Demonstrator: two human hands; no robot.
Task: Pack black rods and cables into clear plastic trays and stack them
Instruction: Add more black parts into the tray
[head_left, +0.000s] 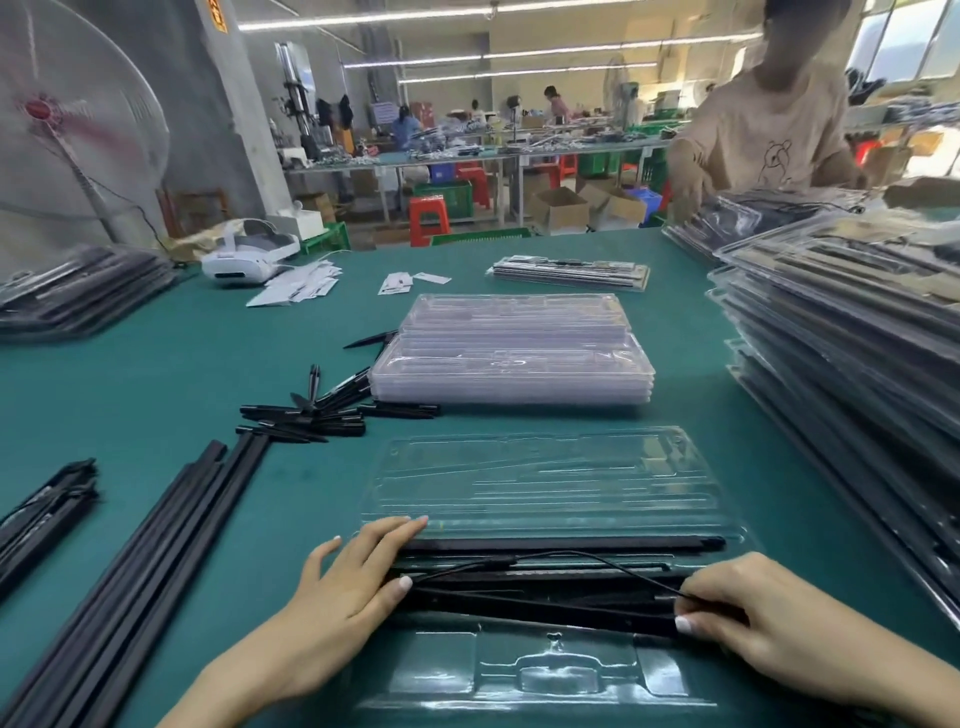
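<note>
Seating the load: I am pressing my left hand (348, 577) flat, fingers straight, on the left ends of the black rods (561, 544) lying in the open clear tray (545, 488) right in front of me.
Right hand: my right hand (769, 613) is pinching the thin black cable (587, 557) at its right end, thumb and fingers curled on it over the rods.
Cable handling: I am judging it light and limp; it is arching up off the rods, so I expect it to spring out unless I guide it along its length.
Rod handling: they are looking stiff, slim and light; I would take them by the ends, as pushing mid-span may bow the thin tray.
Tray handling: the plastic is looking thin, glossy and flexible, probably slippery on the green table (156, 374); the far half is lying open and holding nothing.
Empty trays: a stack of clear trays (514, 353) is sitting just beyond, apparently unfilled.
Packed trays: a tall stack of filled trays (852, 332) is standing at my right, another (78, 291) at far left.
Loose stock: long rods (156, 551) and short black pieces (311, 410) are lying to my left.
</note>
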